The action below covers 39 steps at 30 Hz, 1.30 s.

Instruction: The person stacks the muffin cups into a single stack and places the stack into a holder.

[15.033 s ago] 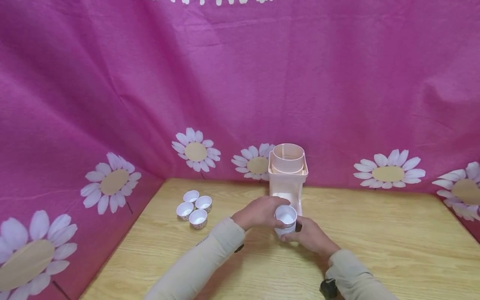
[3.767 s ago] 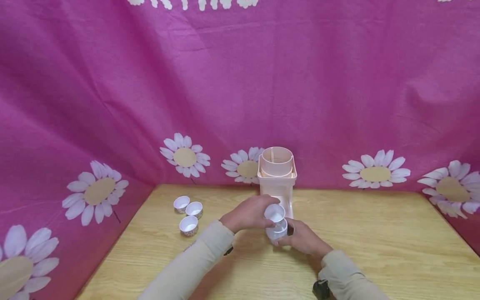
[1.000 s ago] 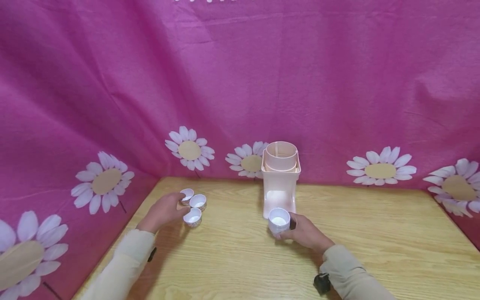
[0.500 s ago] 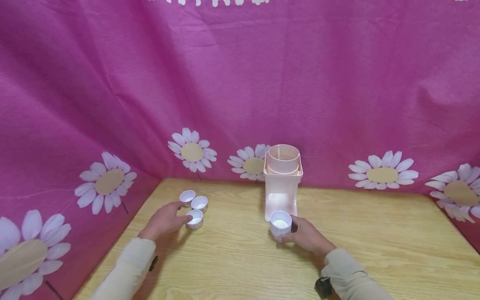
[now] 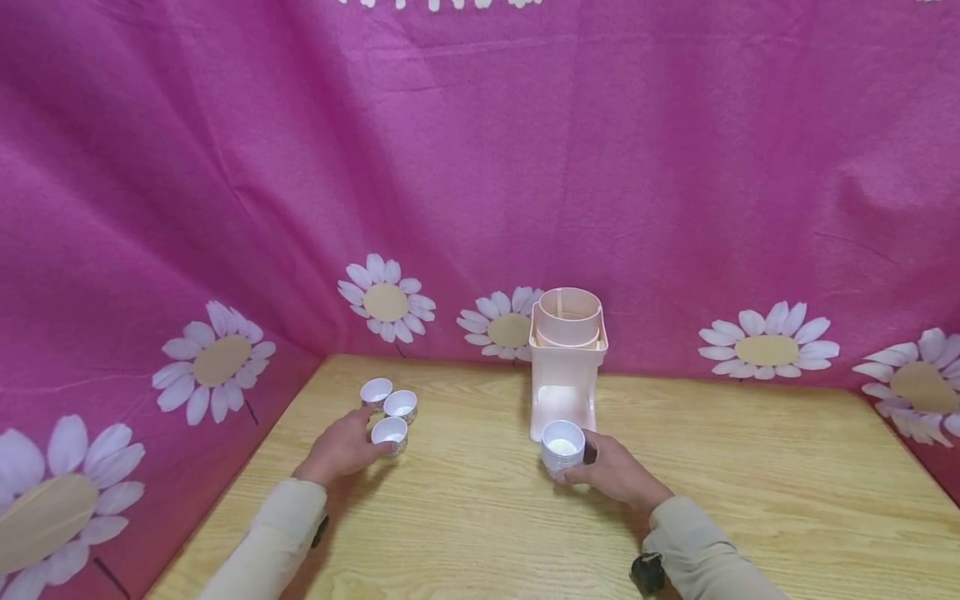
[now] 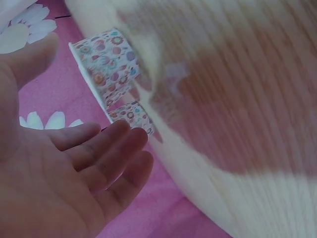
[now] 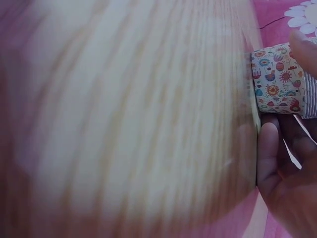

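Note:
On the left of the table, three small paper cups with floral sides stand upright: a front cup [image 5: 390, 432], a middle cup [image 5: 402, 406] and a back cup [image 5: 376, 392]. My left hand [image 5: 341, 450] is beside the front cup, its thumb by the rim. The left wrist view shows those fingers loose and apart, with a patterned cup [image 6: 110, 62] beyond them. My right hand [image 5: 618, 473] holds a stack of nested paper cups [image 5: 562, 450], thumb in front. Stacked rims show in the right wrist view, above the lowest cup's printed wall [image 7: 277, 82].
Behind the stack stands a pale pink plastic holder [image 5: 566, 367] with a round open tube on top and an opening low at its front. A pink daisy-print cloth [image 5: 637, 208] hangs behind the wooden table [image 5: 750, 467] and along its left side.
Over the longer span, one cup went from the left group onto the stack. Since half a second ago, my left hand has shifted slightly right and toward me at the front cup. My right hand stays put.

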Motion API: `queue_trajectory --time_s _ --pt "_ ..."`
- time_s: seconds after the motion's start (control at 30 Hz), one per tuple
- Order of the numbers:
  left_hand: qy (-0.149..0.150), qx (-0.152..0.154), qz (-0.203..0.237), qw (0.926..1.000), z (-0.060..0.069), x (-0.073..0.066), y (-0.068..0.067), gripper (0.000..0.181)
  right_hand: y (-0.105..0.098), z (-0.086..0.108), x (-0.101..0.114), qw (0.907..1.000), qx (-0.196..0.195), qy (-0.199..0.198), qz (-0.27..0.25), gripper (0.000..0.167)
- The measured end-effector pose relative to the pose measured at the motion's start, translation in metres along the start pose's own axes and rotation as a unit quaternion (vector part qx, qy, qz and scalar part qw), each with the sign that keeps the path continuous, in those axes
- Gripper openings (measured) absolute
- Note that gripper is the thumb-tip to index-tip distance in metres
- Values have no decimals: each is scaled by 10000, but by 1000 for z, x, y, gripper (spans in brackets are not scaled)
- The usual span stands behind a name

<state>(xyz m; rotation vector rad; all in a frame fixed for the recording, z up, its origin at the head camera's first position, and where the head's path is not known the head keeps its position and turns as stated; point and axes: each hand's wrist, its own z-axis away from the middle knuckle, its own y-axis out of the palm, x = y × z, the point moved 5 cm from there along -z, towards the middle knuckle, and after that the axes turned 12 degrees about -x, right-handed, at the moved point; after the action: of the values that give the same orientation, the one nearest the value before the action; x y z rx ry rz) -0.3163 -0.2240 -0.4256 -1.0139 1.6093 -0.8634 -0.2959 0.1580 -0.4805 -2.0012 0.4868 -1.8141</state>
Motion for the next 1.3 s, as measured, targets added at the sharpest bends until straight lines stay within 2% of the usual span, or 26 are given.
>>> queue_trajectory --time_s 0.2,0.33,0.43,0.6,0.8,1.03,1.2,1.3 --pt "35 -96 53 9999 -1 0 4 75 -1 0 1 10000 -19 -29 30 61" --pt "-48 -86 -72 9999 -2 0 5 74 0 0 2 10000 -1 -84 -16 61" --pt "-107 -96 -215 9997 -3 0 4 63 0 -1 2 9999 13 -122 -39 59" --pt "-21 -100 -328 9994 -5 -1 4 41 -1 -1 1 9999 -65 -93 -22 60" --pt "-106 -153 -302 9994 -6 -3 7 62 -2 2 -1 10000 -52 59 -37 62" --pt "-268 -106 -251 9993 -7 -4 9 40 -1 5 -2 9999 42 -31 -143 62" --pt "-324 -109 -249 9991 -5 -4 7 52 1 5 -3 9995 158 18 -274 62" --pt "-287 -157 -229 9992 -6 -4 6 49 1 1 0 9995 145 -84 -250 60"
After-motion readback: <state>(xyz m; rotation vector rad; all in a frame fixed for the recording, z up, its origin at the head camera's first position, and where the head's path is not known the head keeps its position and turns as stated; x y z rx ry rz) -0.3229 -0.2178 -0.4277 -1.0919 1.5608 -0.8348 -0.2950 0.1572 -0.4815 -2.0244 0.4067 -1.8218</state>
